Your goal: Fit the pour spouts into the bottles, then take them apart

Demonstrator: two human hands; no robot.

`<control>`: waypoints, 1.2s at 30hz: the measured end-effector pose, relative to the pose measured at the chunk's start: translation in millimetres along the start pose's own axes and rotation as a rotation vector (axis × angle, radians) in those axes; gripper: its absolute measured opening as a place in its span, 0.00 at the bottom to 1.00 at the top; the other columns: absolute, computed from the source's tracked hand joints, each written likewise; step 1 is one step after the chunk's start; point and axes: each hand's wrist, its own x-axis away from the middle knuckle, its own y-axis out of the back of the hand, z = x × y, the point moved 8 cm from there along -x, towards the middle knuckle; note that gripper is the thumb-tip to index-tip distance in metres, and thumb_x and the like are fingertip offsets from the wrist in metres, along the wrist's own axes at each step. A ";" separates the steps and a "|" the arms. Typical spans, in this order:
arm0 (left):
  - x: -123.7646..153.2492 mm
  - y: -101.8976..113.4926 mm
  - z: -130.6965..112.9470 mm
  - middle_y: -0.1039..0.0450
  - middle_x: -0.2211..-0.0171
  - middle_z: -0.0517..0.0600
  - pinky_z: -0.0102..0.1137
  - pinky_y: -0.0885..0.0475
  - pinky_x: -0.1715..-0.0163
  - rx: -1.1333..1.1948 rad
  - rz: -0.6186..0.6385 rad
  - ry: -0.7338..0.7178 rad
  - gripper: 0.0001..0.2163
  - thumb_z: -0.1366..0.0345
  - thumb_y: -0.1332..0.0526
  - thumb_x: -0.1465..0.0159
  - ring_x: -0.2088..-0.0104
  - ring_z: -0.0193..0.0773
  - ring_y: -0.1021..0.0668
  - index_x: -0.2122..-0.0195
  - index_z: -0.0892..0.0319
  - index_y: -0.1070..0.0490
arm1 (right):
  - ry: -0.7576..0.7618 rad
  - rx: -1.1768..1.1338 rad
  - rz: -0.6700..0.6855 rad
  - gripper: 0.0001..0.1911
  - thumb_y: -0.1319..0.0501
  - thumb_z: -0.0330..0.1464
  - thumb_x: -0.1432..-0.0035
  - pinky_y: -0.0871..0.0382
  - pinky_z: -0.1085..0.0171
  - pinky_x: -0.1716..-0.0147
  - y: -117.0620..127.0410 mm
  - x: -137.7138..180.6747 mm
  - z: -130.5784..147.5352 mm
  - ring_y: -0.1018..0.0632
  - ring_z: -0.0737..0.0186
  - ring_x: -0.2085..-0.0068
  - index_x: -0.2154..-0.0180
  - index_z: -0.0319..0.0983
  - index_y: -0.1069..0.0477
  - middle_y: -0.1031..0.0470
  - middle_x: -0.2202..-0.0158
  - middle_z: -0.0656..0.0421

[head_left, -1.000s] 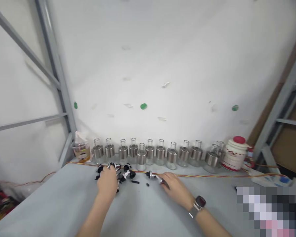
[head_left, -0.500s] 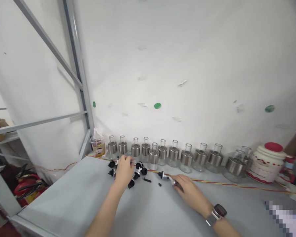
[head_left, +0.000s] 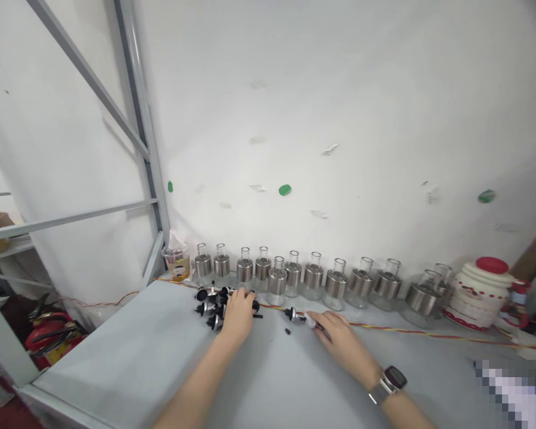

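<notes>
My left hand (head_left: pixel 239 311) rests on a heap of small black and silver pourer spouts (head_left: pixel 211 300) near the back of the grey table (head_left: pixel 161 363). Its fingers curl over the right side of the heap; what they hold, if anything, is hidden. My right hand (head_left: pixel 339 339), with a watch on its wrist, lies on the table further right. Its fingertips pinch one silver and black spout (head_left: pixel 297 316) that lies on its side. A small black piece (head_left: pixel 287 331) lies loose between my hands. Behind them a row of several glass bottles with steel collars (head_left: pixel 312 280) lines the wall.
A red and yellow twisted cable (head_left: pixel 411 332) runs along the table in front of the bottles. A plastic cup of amber liquid (head_left: pixel 176 263) stands at the left end of the row. At the right end stands a white jar with a red lid (head_left: pixel 480 292). Grey shelving frames (head_left: pixel 138 119) the left.
My left hand has slid right across the heap of spouts and pulled a little nearer. My right hand has hardly moved. The camera turned left a second ago and has held still since.
</notes>
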 end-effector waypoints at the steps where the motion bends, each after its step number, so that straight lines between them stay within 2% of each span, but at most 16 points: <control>1: 0.0 0.2 1.9 0.34 0.61 0.53 0.36 0.40 0.58 0.009 -0.009 0.016 0.10 0.72 0.43 0.44 0.57 0.43 0.33 0.61 0.57 0.30 | -0.013 -0.013 -0.022 0.17 0.50 0.29 0.44 0.41 0.56 0.53 0.5 -0.1 -2.1 0.30 0.56 0.58 0.53 0.40 0.35 0.28 0.62 0.55; 4: -1.0 1.6 5.7 0.33 0.64 0.53 0.37 0.39 0.58 0.053 -0.045 0.050 0.06 0.71 0.44 0.43 0.58 0.44 0.32 0.67 0.59 0.29 | -0.080 -0.119 -0.102 0.19 0.51 0.30 0.43 0.38 0.57 0.55 2.3 0.1 -9.2 0.30 0.57 0.56 0.49 0.40 0.40 0.29 0.58 0.54; 7: -3.0 8.1 5.6 0.34 0.60 0.54 0.39 0.39 0.56 0.127 -0.113 0.061 0.04 0.71 0.44 0.44 0.55 0.45 0.32 0.68 0.60 0.31 | -0.182 -0.290 -0.204 0.20 0.49 0.33 0.45 0.36 0.58 0.57 6.7 0.7 -15.1 0.28 0.58 0.59 0.49 0.40 0.42 0.27 0.62 0.55; 11: -2.2 23.3 -2.7 0.37 0.54 0.55 0.39 0.40 0.52 0.265 -0.233 0.049 0.06 0.69 0.50 0.39 0.51 0.42 0.34 0.64 0.59 0.36 | -0.342 -0.580 -0.266 0.13 0.44 0.36 0.49 0.36 0.57 0.59 9.4 1.2 -17.3 0.26 0.55 0.63 0.62 0.37 0.33 0.26 0.67 0.54; 13: 1.3 27.7 -7.1 0.37 0.54 0.56 0.39 0.36 0.54 0.478 -0.273 0.068 0.06 0.65 0.53 0.37 0.52 0.40 0.32 0.61 0.59 0.40 | -0.352 -0.652 -0.243 0.10 0.44 0.38 0.49 0.35 0.58 0.62 9.2 -0.5 -11.1 0.26 0.56 0.66 0.68 0.37 0.31 0.25 0.69 0.55; 15: 5.2 18.9 -11.4 0.34 0.55 0.55 0.40 0.30 0.59 0.952 -0.211 0.135 0.08 0.60 0.51 0.38 0.56 0.41 0.28 0.62 0.57 0.43 | -0.344 -0.697 -0.211 0.11 0.44 0.39 0.49 0.33 0.60 0.65 8.0 -2.1 -3.9 0.26 0.58 0.69 0.72 0.37 0.31 0.25 0.72 0.56; 17: 10.6 1.0 -24.5 0.30 0.61 0.53 0.42 0.28 0.64 1.385 -0.055 0.230 0.11 0.55 0.47 0.41 0.61 0.43 0.24 0.64 0.57 0.44 | -0.341 -0.754 -0.181 0.13 0.44 0.40 0.49 0.32 0.62 0.69 5.3 -2.7 2.9 0.26 0.60 0.71 0.72 0.36 0.31 0.25 0.73 0.56; 20: 20.4 -16.7 -45.7 0.27 0.66 0.51 0.43 0.28 0.62 1.650 0.104 0.342 0.16 0.56 0.39 0.47 0.65 0.43 0.22 0.63 0.59 0.40 | -0.329 -0.837 -0.127 0.14 0.43 0.42 0.50 0.32 0.65 0.74 0.4 -2.2 14.8 0.26 0.62 0.73 0.73 0.36 0.32 0.26 0.76 0.57; 24: 26.8 -24.8 -61.8 0.26 0.62 0.55 0.38 0.31 0.55 1.698 0.195 0.362 0.18 0.60 0.33 0.54 0.60 0.43 0.24 0.64 0.63 0.30 | -0.296 -0.951 -0.024 0.14 0.40 0.42 0.51 0.35 0.67 0.79 -6.4 0.5 32.8 0.27 0.65 0.77 0.77 0.38 0.36 0.29 0.80 0.61; 28: 27.5 -23.2 -67.9 0.26 0.61 0.55 0.38 0.32 0.55 1.731 0.230 0.318 0.18 0.60 0.33 0.53 0.59 0.43 0.25 0.62 0.62 0.27 | -0.331 -0.908 0.012 0.12 0.42 0.39 0.50 0.40 0.69 0.82 -10.7 4.0 35.6 0.30 0.67 0.82 0.79 0.39 0.38 0.32 0.85 0.65; 32: 28.6 -22.6 -80.2 0.26 0.59 0.56 0.38 0.33 0.54 1.644 0.344 0.204 0.17 0.60 0.35 0.50 0.57 0.44 0.26 0.61 0.62 0.27 | -0.371 -0.905 0.035 0.12 0.41 0.39 0.52 0.45 0.70 0.85 -18.0 4.0 29.9 0.33 0.70 0.85 0.80 0.40 0.40 0.35 0.88 0.67; 36: 28.4 -16.9 -87.9 0.28 0.56 0.54 0.37 0.34 0.54 1.422 0.300 0.031 0.20 0.65 0.34 0.52 0.56 0.44 0.27 0.56 0.58 0.30 | -0.400 -0.940 0.028 0.13 0.40 0.38 0.54 0.46 0.72 0.87 -23.1 3.6 24.2 0.34 0.71 0.87 0.80 0.40 0.42 0.37 0.89 0.69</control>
